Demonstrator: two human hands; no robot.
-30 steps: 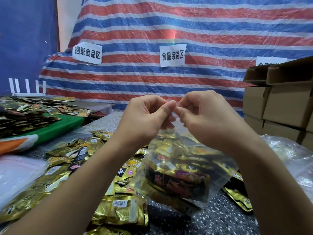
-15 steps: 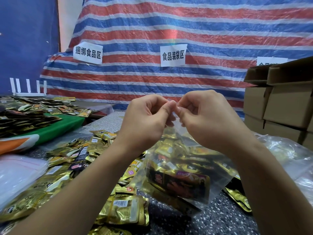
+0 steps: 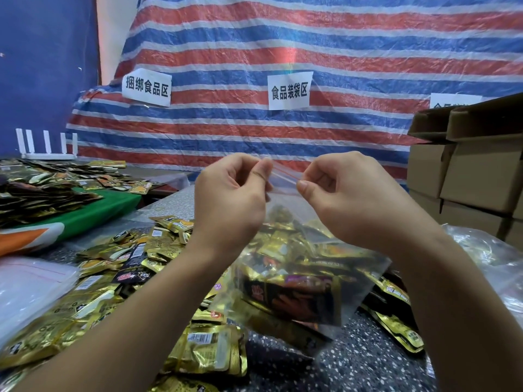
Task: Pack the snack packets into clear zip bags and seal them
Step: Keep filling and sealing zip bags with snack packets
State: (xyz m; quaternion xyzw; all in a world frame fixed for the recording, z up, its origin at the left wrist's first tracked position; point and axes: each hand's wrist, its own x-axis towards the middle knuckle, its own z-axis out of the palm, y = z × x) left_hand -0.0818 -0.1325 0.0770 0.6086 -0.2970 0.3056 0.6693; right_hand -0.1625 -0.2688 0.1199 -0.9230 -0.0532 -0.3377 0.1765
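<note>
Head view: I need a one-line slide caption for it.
Both hands, left and right, pinch the zip strip of a clear bag filled with snack packets.

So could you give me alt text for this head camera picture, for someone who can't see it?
A person's left hand and right hand pinch the red-lined zip strip of a clear plastic zip bag full of gold foil snack packets, held above a speckled table strewn with loose gold packets. Behind hangs a red, white and blue striped tarp.
</note>
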